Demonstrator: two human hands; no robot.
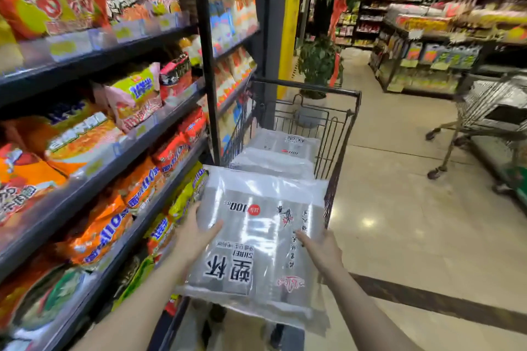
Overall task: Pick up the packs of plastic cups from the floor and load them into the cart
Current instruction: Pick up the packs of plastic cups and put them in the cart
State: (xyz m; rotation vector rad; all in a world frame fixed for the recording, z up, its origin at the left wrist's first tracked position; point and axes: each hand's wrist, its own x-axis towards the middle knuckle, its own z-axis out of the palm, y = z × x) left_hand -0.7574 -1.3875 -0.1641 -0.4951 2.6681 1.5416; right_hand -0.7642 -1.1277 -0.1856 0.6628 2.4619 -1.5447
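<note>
Already two clear plastic-wrapped packs of cups [281, 151] lie in the black wire shopping cart [339, 134]. Left hand [196, 232] and right hand [322, 248] grip another clear cup pack [256, 239] by its sides, at the cart's near end, not yet loaded; floor packs unseen.

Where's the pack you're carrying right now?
Low in the centre of the head view: the pack of cups is held between the left hand and right hand, over the cart's near end.

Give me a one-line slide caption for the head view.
Both hands, left and right, hold a cup pack over the near end of the cart, where other packs already lie.
</note>
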